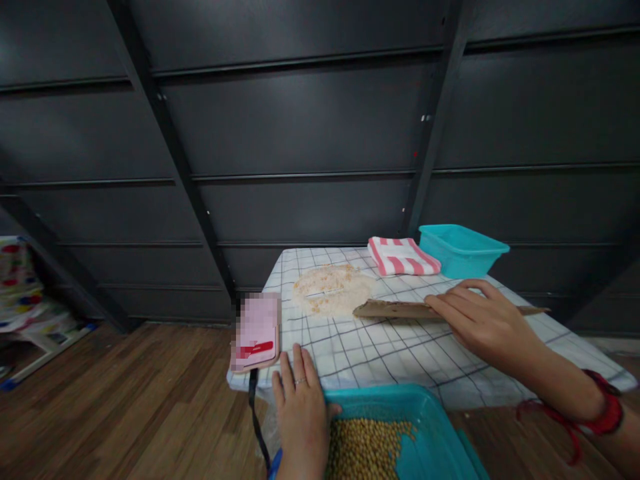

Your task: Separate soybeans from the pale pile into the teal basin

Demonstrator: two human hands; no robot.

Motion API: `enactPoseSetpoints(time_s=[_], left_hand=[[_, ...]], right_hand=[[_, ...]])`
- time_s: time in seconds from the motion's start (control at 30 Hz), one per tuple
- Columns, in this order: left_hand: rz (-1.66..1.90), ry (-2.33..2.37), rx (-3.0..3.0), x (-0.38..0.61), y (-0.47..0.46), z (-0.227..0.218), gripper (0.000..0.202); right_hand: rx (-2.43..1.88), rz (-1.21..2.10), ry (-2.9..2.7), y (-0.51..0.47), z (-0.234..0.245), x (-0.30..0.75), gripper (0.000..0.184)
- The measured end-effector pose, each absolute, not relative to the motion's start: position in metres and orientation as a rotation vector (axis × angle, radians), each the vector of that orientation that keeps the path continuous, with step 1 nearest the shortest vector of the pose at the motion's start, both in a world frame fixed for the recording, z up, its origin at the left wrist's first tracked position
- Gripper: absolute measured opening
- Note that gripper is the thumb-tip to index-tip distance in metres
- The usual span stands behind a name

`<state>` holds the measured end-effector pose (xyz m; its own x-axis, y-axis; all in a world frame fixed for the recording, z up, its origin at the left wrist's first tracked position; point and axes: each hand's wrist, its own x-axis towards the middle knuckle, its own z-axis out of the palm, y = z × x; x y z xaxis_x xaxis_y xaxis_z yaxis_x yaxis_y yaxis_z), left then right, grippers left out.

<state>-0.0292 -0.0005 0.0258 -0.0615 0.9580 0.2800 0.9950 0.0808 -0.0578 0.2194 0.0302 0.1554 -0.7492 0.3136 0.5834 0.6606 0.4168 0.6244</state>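
Note:
My left hand (300, 417) grips the left rim of a teal tray (435, 427) at the bottom of the view; its thumb hooks over the edge. The tray holds yellowish beans (365, 450). My right hand (483, 323) lies closed on a flat brown cardboard strip (395, 309) resting on a low table covered with a white checked cloth (380, 353). The strip's tip points at a pale heap of grain (333, 290) spread on the cloth. Red thread bands circle my right wrist (603, 410).
A pink phone (257, 331) sits at the table's left edge with a dark cord hanging down. A red-and-white striped cloth (403, 257) and a second teal tub (460, 250) stand at the far right. Behind is a dark metal panel wall; wooden floor, colourful items at the left.

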Motion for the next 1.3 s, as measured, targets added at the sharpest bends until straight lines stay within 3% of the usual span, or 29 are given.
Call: enactPoseSetpoints(time_s=[1.3], left_hand=[[-0.268, -2.0, -1.982, -0.035, -0.002, 0.013, 0.071]], right_hand=[[-0.885, -1.081, -2.352, 0.006, 0.147, 0.208, 0.033]])
